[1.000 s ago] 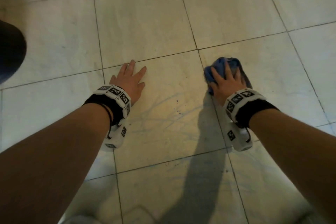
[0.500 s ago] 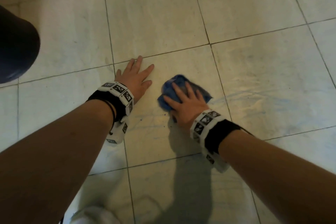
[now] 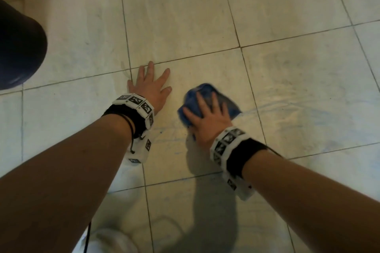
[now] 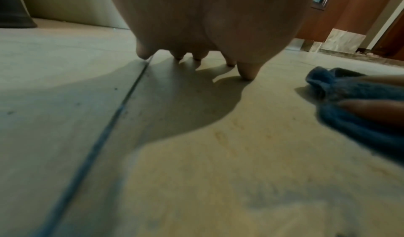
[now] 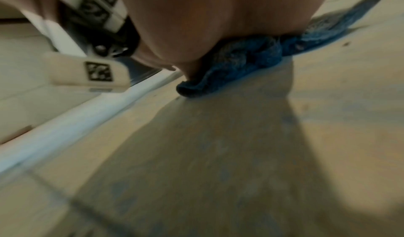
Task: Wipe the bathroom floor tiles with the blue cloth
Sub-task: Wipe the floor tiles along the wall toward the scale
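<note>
The blue cloth [image 3: 205,89] lies bunched on the pale floor tiles [image 3: 185,16], just left of a grout line. My right hand [image 3: 207,117] presses down on it with fingers spread and fairly straight. My left hand [image 3: 151,86] rests flat on the same tile a short way to the left, holding nothing. In the left wrist view the left hand [image 4: 207,24] stands on its fingertips, with the cloth [image 4: 341,88] and a right-hand finger [image 4: 371,109] at the right edge. In the right wrist view the cloth [image 5: 247,57] bulges from under the right hand [image 5: 196,16].
Faint wet streaks [image 3: 308,104] cross the tile to the right of the cloth. A dark rounded object [image 3: 18,47] stands at the left edge. Something white [image 3: 115,240] lies near the bottom. A wooden door frame [image 4: 349,7] and a wall [image 4: 72,2] lie ahead.
My right hand slid the cloth left across the grout line onto the tile where the left hand rests, then stayed near there. The left hand has kept its place.
</note>
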{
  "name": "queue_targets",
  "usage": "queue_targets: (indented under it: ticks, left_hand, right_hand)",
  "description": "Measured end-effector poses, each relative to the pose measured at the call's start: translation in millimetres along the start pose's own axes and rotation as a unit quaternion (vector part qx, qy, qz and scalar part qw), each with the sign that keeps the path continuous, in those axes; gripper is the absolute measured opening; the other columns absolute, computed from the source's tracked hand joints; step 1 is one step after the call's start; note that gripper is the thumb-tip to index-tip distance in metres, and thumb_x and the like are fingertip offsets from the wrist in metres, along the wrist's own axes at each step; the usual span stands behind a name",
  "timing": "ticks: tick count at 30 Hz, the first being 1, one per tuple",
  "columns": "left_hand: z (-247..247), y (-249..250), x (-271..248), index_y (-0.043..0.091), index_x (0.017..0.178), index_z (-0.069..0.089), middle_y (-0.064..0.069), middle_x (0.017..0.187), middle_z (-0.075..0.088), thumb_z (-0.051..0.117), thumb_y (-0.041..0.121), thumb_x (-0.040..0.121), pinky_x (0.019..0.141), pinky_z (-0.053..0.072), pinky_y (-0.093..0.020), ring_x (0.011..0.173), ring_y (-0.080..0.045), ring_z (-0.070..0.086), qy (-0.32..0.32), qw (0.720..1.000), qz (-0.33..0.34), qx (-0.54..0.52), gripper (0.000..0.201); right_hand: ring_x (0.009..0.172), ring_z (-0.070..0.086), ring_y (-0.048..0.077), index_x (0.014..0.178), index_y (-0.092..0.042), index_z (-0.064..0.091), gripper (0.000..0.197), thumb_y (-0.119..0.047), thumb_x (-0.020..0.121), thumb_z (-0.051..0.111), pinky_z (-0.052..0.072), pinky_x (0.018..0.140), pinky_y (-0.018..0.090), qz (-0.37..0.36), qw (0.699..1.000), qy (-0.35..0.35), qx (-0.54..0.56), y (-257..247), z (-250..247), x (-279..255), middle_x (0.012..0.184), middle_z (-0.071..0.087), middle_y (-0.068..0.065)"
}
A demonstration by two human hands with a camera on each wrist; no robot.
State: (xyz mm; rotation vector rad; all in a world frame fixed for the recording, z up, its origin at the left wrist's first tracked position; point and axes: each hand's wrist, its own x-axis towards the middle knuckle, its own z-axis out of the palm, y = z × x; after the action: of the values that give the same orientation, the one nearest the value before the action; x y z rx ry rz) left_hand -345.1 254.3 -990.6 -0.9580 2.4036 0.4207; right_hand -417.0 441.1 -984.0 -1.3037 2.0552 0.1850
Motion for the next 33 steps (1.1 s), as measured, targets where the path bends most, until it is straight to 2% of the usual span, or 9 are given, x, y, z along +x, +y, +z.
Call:
queue_targets:
  ticks: [2, 4, 10, 12, 15, 19, 22, 27, 33]
  left_hand:
    - [0.2, -1.9, 1.0, 0.044, 0.156, 0.001, 0.002, 0.165, -0.020, 0.027, 0.050, 0.105, 0.121, 0.002, -0.057, 0.152, -0.024, -0.015, 0.000, 1.000, 0.000, 0.008, 0.058]
    - [0.3, -1.1, 0.5, 0.043, 0.157, 0.002, 0.002, 0.165, -0.019, 0.028, 0.050, 0.105, 0.121, 0.002, -0.057, 0.152, -0.024, -0.015, 0.004, 1.000, 0.000, 0.003, 0.058]
    - [1.3, 6.7, -3.4, 0.042, 0.157, 0.003, 0.001, 0.164, -0.021, 0.029, 0.052, 0.104, 0.121, 0.002, -0.056, 0.152, -0.026, -0.015, 0.009, 1.000, -0.014, -0.015, 0.060]
    - [1.7, 9.9, -3.0, 0.043, 0.157, 0.003, 0.001, 0.165, -0.021, 0.029, 0.051, 0.105, 0.121, 0.002, -0.056, 0.152, -0.027, -0.014, 0.015, 1.000, -0.016, -0.021, 0.059]
    - [0.9, 18.3, 0.3, 0.043, 0.157, 0.004, 0.001, 0.165, -0.020, 0.028, 0.051, 0.105, 0.121, 0.001, -0.056, 0.151, -0.030, -0.015, 0.013, 1.000, -0.007, -0.023, 0.058]
    - [0.6, 28.3, 6.7, 0.042, 0.157, 0.006, 0.000, 0.165, -0.019, 0.029, 0.050, 0.105, 0.121, 0.001, -0.057, 0.151, -0.031, -0.016, 0.017, 0.999, -0.002, -0.028, 0.057]
    - [0.9, 30.6, 9.4, 0.042, 0.157, 0.005, 0.000, 0.165, -0.020, 0.029, 0.050, 0.105, 0.120, 0.001, -0.059, 0.151, -0.032, -0.016, 0.014, 1.000, -0.005, -0.025, 0.058]
    - [1.9, 38.4, 9.7, 0.042, 0.157, 0.004, 0.000, 0.165, -0.020, 0.028, 0.052, 0.104, 0.120, 0.002, -0.059, 0.151, -0.034, -0.016, 0.021, 1.000, -0.003, -0.021, 0.059]
    - [1.7, 69.3, 11.3, 0.042, 0.157, 0.002, 0.000, 0.164, -0.022, 0.026, 0.056, 0.103, 0.119, -0.001, -0.061, 0.150, -0.037, -0.019, 0.007, 1.000, 0.027, -0.014, 0.060]
  right_hand:
    - [0.146, -0.021, 0.039, 0.153, -0.042, -0.002, 0.061, -0.049, 0.102, 0.031, -0.006, 0.116, 0.057, -0.034, 0.999, -0.018, -0.017, -6.6, 6.5, -4.4, 0.160, -0.025, 0.001]
    - [0.147, -0.019, 0.037, 0.154, -0.042, -0.003, 0.063, -0.047, 0.102, 0.034, -0.005, 0.117, 0.054, -0.014, 1.000, -0.007, -0.017, 10.2, 0.7, -2.5, 0.160, -0.025, 0.000]
    - [0.148, -0.010, 0.039, 0.155, -0.037, 0.003, 0.058, -0.044, 0.104, 0.029, 0.004, 0.120, 0.054, 0.218, 0.971, 0.063, 0.080, 116.1, -40.0, 4.7, 0.162, -0.019, 0.002]
    - [0.148, -0.011, 0.038, 0.156, -0.037, 0.004, 0.056, -0.043, 0.104, 0.027, 0.005, 0.120, 0.055, 0.255, 0.958, 0.080, 0.101, 130.0, -41.8, 2.4, 0.163, -0.018, 0.001]
    - [0.147, -0.011, 0.042, 0.155, -0.037, 0.005, 0.056, -0.044, 0.104, 0.028, 0.003, 0.119, 0.056, 0.230, 0.965, 0.096, 0.078, 111.4, -31.7, 3.9, 0.163, -0.017, 0.004]
    - [0.146, -0.015, 0.042, 0.154, -0.041, 0.002, 0.057, -0.048, 0.103, 0.027, -0.002, 0.117, 0.056, 0.095, 0.993, 0.067, 0.022, 61.6, -9.5, -0.5, 0.162, -0.021, 0.004]
    - [0.147, -0.016, 0.037, 0.154, -0.042, 0.001, 0.056, -0.049, 0.104, 0.023, -0.003, 0.117, 0.054, 0.048, 0.998, 0.046, 0.008, 54.5, -5.6, -4.1, 0.162, -0.021, 0.000]
    - [0.148, -0.015, 0.036, 0.154, -0.041, 0.000, 0.056, -0.047, 0.104, 0.025, -0.001, 0.119, 0.051, 0.139, 0.988, 0.059, 0.044, 98.4, -26.0, 4.5, 0.162, -0.020, -0.001]
    - [0.149, -0.009, 0.036, 0.155, -0.036, 0.009, 0.056, -0.039, 0.104, 0.031, 0.005, 0.120, 0.054, 0.275, 0.945, 0.127, 0.124, 155.6, -47.1, 5.0, 0.164, -0.013, 0.000]
